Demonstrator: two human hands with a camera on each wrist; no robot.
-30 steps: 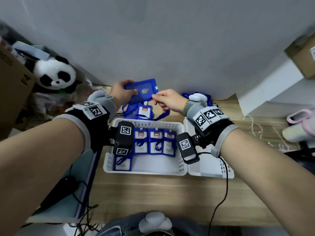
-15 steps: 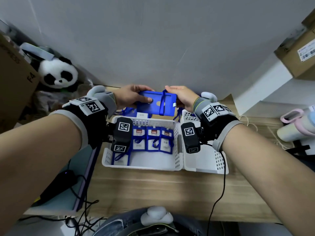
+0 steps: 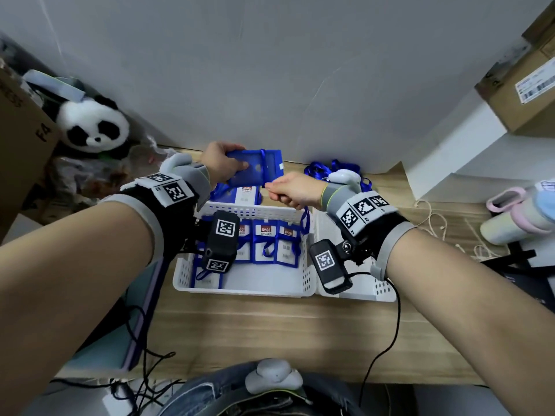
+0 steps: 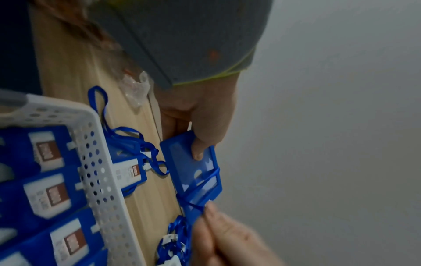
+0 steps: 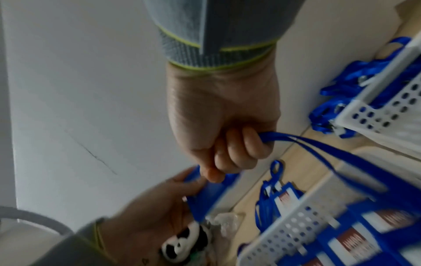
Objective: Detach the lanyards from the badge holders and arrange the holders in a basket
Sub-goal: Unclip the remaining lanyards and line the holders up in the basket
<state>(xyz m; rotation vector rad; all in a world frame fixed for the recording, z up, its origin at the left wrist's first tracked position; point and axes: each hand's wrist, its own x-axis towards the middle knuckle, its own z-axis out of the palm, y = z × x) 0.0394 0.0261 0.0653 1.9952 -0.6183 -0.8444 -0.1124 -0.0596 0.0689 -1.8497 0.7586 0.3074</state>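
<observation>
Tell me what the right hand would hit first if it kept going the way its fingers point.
Probably the blue badge holder that the left hand holds: the right hand points at its near edge, gripping the lanyard. Depth is uncertain.

Wooden table (image 3: 270,331) — two white baskets (image 3: 249,291) side by side, loose blue lanyards (image 3: 336,168) behind.

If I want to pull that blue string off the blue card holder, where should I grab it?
Probably grab the thin blue ribbon lanyard near the end of the flat blue plastic badge holder farthest from the left hand, coming from the right. The right hand grips the ribbon there, while the left hand holds the opposite end steady.
</observation>
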